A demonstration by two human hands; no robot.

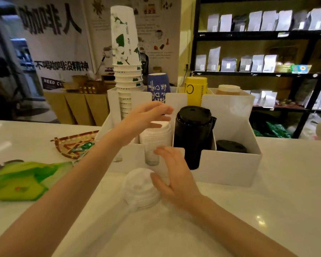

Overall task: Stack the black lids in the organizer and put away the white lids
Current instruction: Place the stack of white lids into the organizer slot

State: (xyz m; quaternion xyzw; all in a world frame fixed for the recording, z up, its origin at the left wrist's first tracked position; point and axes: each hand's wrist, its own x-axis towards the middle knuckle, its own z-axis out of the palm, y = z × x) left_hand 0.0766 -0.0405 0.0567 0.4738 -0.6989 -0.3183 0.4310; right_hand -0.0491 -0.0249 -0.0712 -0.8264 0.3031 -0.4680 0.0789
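White plastic lids sit in two lots: one stack (156, 134) standing in a front slot of the white box organizer (230, 169), and one loose pile (140, 190) on the white counter (267, 210) just in front of that box; the single lids blur together and I cannot count them. Black plastic lids also make two lots: a tall stack (193, 134) in the slot right of the white ones, rising above the box wall, and a low lot (231, 146) in the wide right compartment. My left hand (148, 115) hovers above the white stack with fingers spread and loose, gripping nothing; whether it touches the top lid I cannot tell. My right hand (172, 175) is open too, fingers splayed, its fingertips against the right edge of the loose pile, with no lid held. Behind, four lots of paper cups stand in the rear slots: a tall white and green tower (126, 52), a blue cup (158, 86), a yellow one (195, 89) and a brown one (228, 89). To my left lie a green foil packet (26, 180) and a woven tray (74, 145), both well apart from the pile. Counter near me and to my right of the pile is bare, and the organizer's front wall stands close behind the pile.
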